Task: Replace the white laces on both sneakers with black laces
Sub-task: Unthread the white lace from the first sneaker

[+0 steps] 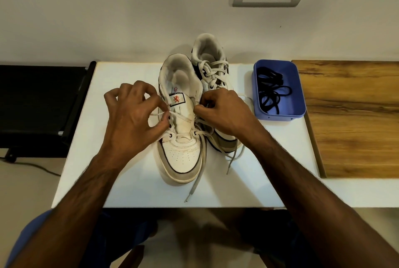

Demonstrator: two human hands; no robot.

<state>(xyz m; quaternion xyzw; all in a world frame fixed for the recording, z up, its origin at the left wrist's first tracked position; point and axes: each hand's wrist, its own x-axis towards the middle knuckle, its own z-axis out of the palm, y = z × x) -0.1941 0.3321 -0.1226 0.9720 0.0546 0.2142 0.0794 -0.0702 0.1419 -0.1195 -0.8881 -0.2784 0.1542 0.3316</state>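
Near sneaker (pixel 180 138): white, grey toe trim, black piping, red lion patch on tongue, white lace (pixel 195 178). Sneaker behind it (pixel 210 62): white, grey-black side. Tray (pixel 301 103) right of sneakers: blue-violet, black laces (pixel 271 90) inside. White tabletop (pixel 121 181); brown woodgrain board (pixel 354 116) right of tray.

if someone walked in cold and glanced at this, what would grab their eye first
Most likely the two hands at the centre: the left hand and right hand both pinch the white lace of the near sneaker, already pulled out of its upper eyelets. Next, the blue tray of black laces to the right on the white table, and the second sneaker, laced, behind.
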